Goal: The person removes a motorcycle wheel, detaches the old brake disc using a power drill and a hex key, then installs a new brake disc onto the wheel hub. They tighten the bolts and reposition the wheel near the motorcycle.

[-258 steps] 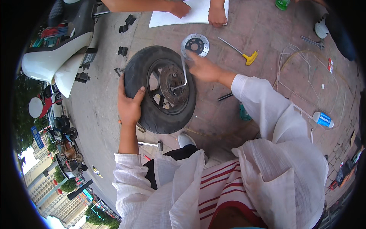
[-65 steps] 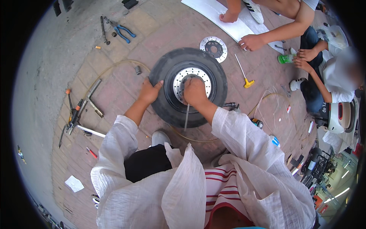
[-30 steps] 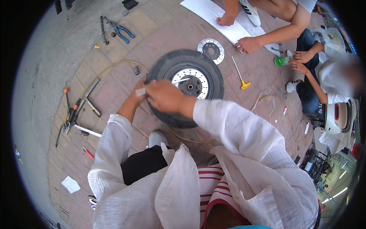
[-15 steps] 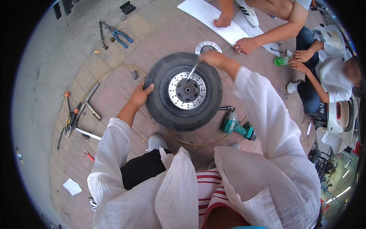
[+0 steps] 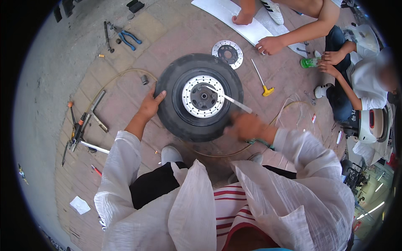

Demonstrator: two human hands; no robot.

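Note:
A black tyre [image 5: 169, 111] with a silver drilled brake disc [image 5: 189, 108] on its hub lies flat on the paving. My left hand [image 5: 150, 103] rests against the tyre's left side, thumb on top and fingers mostly hidden behind the rim. A slim silver metal tool [image 5: 234, 103] with a bent tip slants across the disc, its tip at the hub. Just below the tool's outer end, my right hand [image 5: 251, 126] is smeared by motion, so its fingers cannot be made out. A teal power tool [image 5: 264, 143] is mostly hidden beneath that hand.
Beyond the tyre lie a loose brake disc [image 5: 236, 60] and a yellow T-handle tool [image 5: 267, 90]. Pliers [image 5: 127, 37] sit at far left, metal tools [image 5: 86, 125] nearer. A hose [image 5: 109, 79] loops round. Another person's hand [image 5: 269, 45] touches a white sheet [image 5: 228, 14]; someone sits right.
My right hand has swung from the tyre's far right edge toward me, over the teal power tool. The silver tool now slants the other way. My left hand stays on the tyre.

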